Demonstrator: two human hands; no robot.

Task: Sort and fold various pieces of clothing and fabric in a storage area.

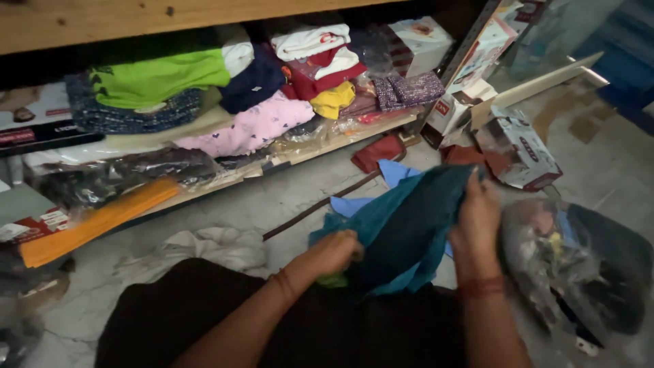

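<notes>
A teal cloth [409,225] hangs bunched between both my hands, just above my lap. My left hand [334,252] grips its lower left part, fingers closed in the folds. My right hand [477,218] holds the upper right edge of the same cloth. A light blue cloth [354,203] lies on the floor right behind it. My dark-clothed lap [204,313] fills the bottom of the view.
A low wooden shelf [320,146] ahead holds stacked folded clothes: green [160,78], pink [252,126], yellow [332,101], red and white. Cardboard boxes [518,146] lie at the right, a clear plastic bag [545,259] of items beside my right hand, an orange packet [95,221] at left.
</notes>
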